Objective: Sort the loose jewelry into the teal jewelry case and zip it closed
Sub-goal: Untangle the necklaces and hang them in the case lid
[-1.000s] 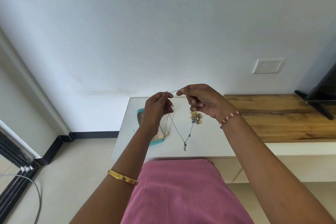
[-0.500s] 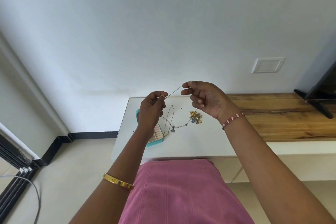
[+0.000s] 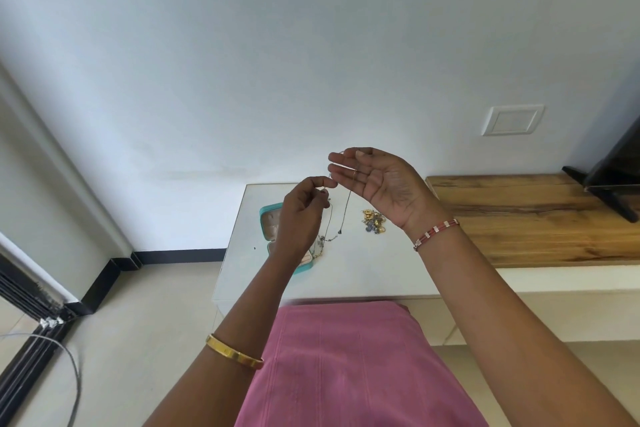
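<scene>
Untangling step: the left hand [image 3: 300,218] pinches a thin chain necklace [image 3: 341,218] above the white table [image 3: 363,270]; the right hand [image 3: 377,184], palm open, lets it drape over the fingers. Next — lower it into the open teal jewelry case [image 3: 268,229], far left — the loose pile [image 3: 373,221] remains unsorted.

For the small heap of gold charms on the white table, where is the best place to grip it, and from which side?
Probably from above, pinching one outer piece at a time. The heap of gold charms lies flat on the white table as a loose cluster, so no single grip would lift it all. Its right side sits under the right hand, so the near-left edge looks most open.
</scene>
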